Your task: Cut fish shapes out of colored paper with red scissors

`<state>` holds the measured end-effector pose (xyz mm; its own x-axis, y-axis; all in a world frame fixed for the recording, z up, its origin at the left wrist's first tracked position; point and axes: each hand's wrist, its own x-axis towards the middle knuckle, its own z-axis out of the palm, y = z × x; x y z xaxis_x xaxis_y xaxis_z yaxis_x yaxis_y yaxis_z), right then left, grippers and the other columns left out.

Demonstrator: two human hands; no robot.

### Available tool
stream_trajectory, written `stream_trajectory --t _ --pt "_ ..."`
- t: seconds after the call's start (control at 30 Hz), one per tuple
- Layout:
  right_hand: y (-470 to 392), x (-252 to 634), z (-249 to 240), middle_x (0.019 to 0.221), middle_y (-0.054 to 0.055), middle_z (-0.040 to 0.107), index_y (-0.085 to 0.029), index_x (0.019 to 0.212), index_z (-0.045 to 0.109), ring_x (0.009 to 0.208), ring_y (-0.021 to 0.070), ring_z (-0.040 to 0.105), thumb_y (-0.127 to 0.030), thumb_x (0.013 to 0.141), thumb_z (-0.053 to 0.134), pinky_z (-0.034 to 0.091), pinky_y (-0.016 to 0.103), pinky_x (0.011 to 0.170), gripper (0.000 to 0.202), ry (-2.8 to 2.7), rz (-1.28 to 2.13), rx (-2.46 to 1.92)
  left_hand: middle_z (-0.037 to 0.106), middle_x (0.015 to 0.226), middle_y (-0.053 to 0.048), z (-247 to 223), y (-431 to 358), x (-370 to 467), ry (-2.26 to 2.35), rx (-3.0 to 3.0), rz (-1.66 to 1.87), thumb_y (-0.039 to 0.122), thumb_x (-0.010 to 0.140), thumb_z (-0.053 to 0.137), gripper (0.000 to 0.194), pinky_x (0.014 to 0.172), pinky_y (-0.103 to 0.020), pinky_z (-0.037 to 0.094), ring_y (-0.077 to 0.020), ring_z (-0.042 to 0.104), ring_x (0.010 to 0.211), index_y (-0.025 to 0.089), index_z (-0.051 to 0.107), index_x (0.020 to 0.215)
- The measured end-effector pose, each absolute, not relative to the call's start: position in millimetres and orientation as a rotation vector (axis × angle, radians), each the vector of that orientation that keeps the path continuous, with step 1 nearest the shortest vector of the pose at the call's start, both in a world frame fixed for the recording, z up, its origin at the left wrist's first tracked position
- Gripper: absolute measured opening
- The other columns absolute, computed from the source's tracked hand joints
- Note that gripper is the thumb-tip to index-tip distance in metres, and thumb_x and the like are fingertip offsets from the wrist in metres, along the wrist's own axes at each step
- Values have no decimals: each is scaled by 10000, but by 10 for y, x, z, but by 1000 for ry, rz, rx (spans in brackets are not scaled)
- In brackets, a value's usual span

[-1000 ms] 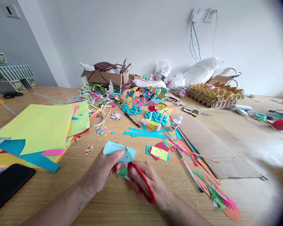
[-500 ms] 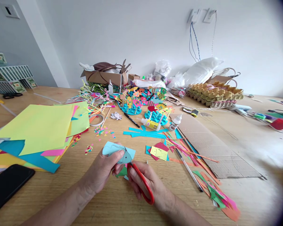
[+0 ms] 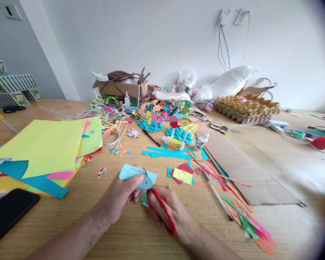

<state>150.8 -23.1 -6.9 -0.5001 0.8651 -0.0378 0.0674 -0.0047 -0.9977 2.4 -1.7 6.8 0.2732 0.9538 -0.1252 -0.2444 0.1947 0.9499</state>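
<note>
Pinched between the thumb and fingers of my left hand is a light blue piece of paper with a fish drawn on it in black. My right hand is closed around the red handles of a pair of scissors. The scissors' blades meet the paper's lower right edge by the fish's head; most of their length is hidden. Green scraps show below the paper. To the right lies a small stack topped by a yellow paper with another drawn fish.
Coloured paper sheets and a black phone lie on the left. Paper strips, a pen and flat cardboard are on the right. Glue bottles and decorated paper fish on blue bases stand ahead.
The blue paper and both hands have shifted very slightly to the right. The scissors stay at the paper's lower edge, and my grips are the same.
</note>
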Motion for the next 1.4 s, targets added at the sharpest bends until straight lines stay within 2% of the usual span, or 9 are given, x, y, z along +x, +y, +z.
stream_trajectory --t 0.47,0.97,1.23,1.4 --pt "-230 1505 -74 460 -69 390 -161 684 479 351 46 343 -625 836 405 277 141 336 493 -1600 1599 -972 392 422 90 79 14 -31 867 1045 993 337 757 552 252 420 -193 277 -71 339 413 192 432 589" --pt "-222 1546 -73 442 -78 342 -182 617 392 353 48 327 -598 853 400 247 151 337 479 -1622 1636 -975 370 443 83 99 61 -137 845 1186 899 315 789 507 288 436 -213 251 -72 312 427 190 406 550" --pt "-207 1564 -14 469 -84 320 -192 599 346 350 37 302 -625 836 396 224 153 330 496 -1671 1638 -982 396 433 85 148 76 -177 886 1166 835 355 754 546 249 403 -198 221 -67 302 408 189 439 603" --pt "-197 1574 1 485 -80 329 -195 611 351 368 44 319 -590 856 396 229 156 340 467 -1710 1612 -1004 402 422 81 155 83 -189 918 1137 816 350 741 560 251 396 -191 214 -61 307 399 183 442 595"
